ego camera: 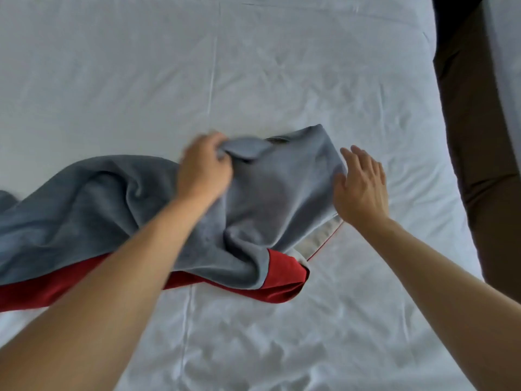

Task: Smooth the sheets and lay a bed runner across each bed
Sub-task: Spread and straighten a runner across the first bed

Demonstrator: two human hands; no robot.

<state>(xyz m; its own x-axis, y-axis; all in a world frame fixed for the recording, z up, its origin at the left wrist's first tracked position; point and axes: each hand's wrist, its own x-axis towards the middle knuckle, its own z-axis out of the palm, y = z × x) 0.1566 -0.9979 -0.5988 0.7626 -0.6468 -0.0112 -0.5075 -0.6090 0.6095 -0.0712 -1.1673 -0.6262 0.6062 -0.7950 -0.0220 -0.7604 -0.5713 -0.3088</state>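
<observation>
A grey bed runner (84, 210) with a red underside and a white strip at its edge lies bunched across the white sheet (282, 66), trailing off to the left. My left hand (204, 170) is shut on a folded grey corner near the runner's top. My right hand (362, 184) is open, fingers spread, against the runner's right edge. The red side shows along the near edge, folded under at the lower right. The sheet is wrinkled, with pressed crease lines running up and down.
The bed's right edge drops to a dark brown strip of floor (485, 165). Beyond it, a second white bed (507, 38) shows at the top right corner.
</observation>
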